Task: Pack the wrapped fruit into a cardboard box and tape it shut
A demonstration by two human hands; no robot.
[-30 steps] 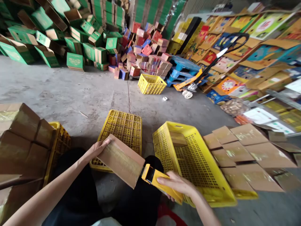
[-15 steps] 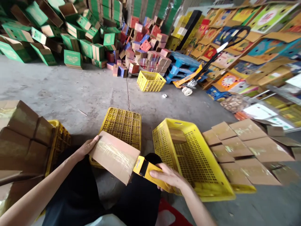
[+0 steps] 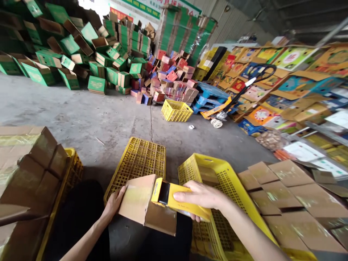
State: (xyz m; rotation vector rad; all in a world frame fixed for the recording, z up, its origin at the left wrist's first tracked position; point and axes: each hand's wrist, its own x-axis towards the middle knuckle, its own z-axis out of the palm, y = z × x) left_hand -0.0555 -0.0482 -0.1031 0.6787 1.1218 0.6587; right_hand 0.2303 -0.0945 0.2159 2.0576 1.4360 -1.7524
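We hold a small brown cardboard box (image 3: 134, 203) above our dark-trousered legs (image 3: 80, 206), just before a yellow plastic lattice crate (image 3: 143, 156). Our left hand (image 3: 113, 203) grips the box's left end, its fingers partly hidden. Our right hand (image 3: 202, 197) is clenched around a blocky yellow hand tool with a black band (image 3: 181, 200), its front end at the box's right edge; whether they touch, we cannot tell. To the right stand an open yellow plastic crate (image 3: 217, 165) and stacked brown cardboard cartons (image 3: 296, 195).

Yellow tool (image 3: 184, 207) at cardboard box (image 3: 141, 206)
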